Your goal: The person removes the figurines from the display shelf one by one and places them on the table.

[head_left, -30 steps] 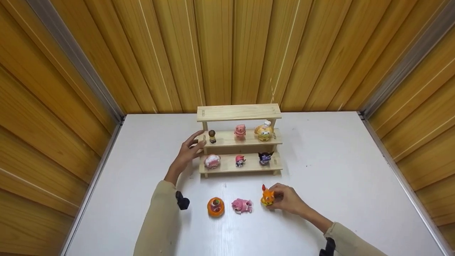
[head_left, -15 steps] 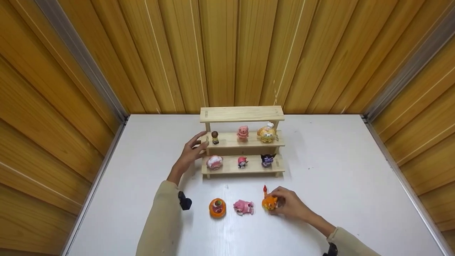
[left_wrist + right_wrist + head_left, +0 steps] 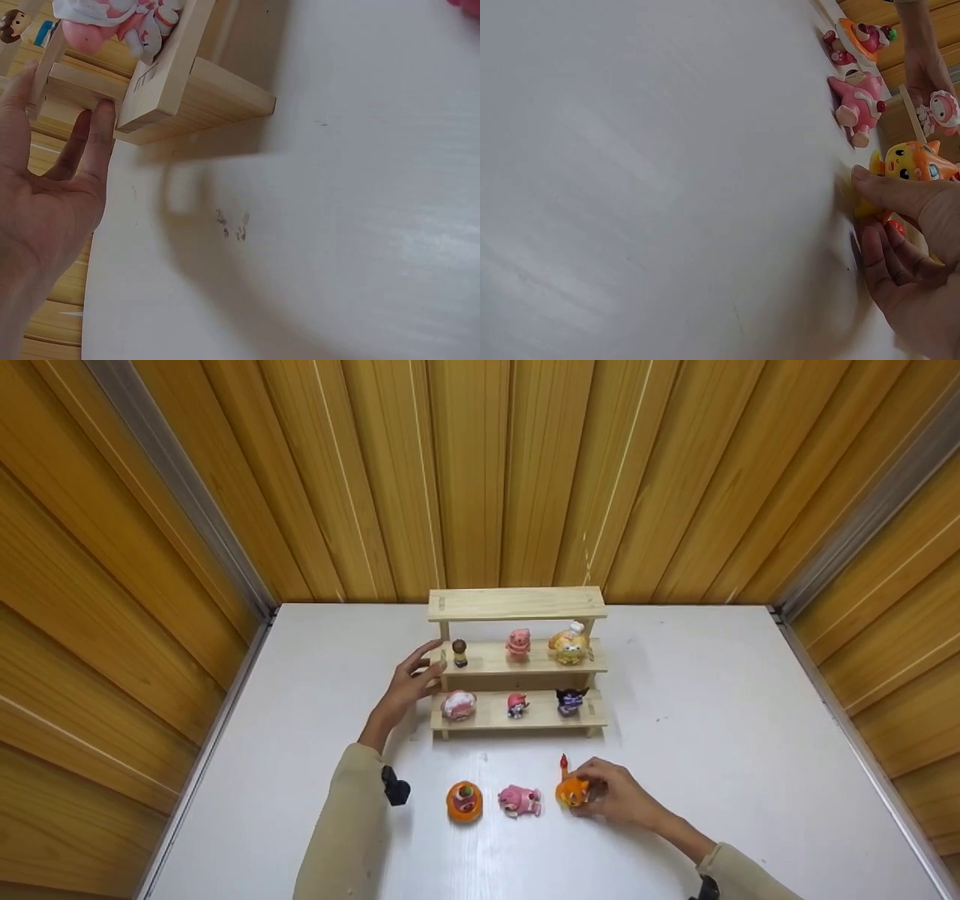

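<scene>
My right hand (image 3: 619, 795) pinches an orange and yellow figurine (image 3: 572, 792) with a red-tipped tail between thumb and fingers, right at the white tabletop. In the right wrist view the figurine (image 3: 909, 161) shows its yellow face and orange hood. My left hand (image 3: 405, 686) grips the left end of a three-tier wooden display rack (image 3: 517, 604) at its middle shelf. The left wrist view has thumb and fingers of this left hand (image 3: 52, 202) on either side of the wood. Left of the held figurine lie a pink bear figurine (image 3: 519, 801) and an orange round-based figurine (image 3: 464, 802).
The middle tier bears a brown-haired figurine (image 3: 460, 652), a pink pig-like one (image 3: 518, 645) and a yellow one with a white hat (image 3: 568, 645). Below stand a pink-white figurine (image 3: 458, 705), a small red-capped one (image 3: 517, 705) and a dark eared one (image 3: 570, 701). Wood-patterned walls (image 3: 465, 472) surround the table.
My right hand has brought the orange figurine slightly down toward me, and it has tipped so its tail shows more. The left hand keeps its place on the rack; the head view has shifted a little.
</scene>
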A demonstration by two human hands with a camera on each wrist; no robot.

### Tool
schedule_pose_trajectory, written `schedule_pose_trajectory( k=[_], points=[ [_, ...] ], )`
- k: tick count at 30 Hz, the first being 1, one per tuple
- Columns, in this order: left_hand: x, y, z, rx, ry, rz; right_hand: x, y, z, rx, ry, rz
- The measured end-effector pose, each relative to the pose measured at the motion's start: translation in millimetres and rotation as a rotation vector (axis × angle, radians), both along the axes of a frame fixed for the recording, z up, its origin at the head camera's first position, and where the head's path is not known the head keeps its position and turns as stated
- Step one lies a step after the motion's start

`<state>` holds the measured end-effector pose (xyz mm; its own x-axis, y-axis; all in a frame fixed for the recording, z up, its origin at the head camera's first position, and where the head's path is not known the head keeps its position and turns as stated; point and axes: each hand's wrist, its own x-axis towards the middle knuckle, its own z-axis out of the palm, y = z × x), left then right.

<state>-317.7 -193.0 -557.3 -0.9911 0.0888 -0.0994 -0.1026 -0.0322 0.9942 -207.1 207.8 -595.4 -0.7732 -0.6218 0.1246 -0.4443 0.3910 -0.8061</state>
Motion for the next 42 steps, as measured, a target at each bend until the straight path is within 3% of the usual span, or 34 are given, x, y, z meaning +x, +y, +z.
schedule_pose_trajectory(
  k=[14, 22, 31, 42],
  points=[
    [-0.4, -3.9, 3.0, -0.001, 0.012, -0.001, -6.0, 14.5, 10.1, -0.073, -0.017, 0.055],
    [-0.9, -4.2, 1.1, 0.000, 0.003, 0.004, -7.3, 24.2, 10.7, -0.074, -0.039, 0.040],
    [-0.6, -3.2, -1.6, -0.015, 0.002, 0.016, -16.8, 36.6, 17.5, -0.026, -0.123, -0.080],
    [-0.8, -0.7, -3.9, -0.007, -0.001, -0.001, -36.5, 45.3, 33.5, -0.095, -0.157, -0.195]
  ],
)
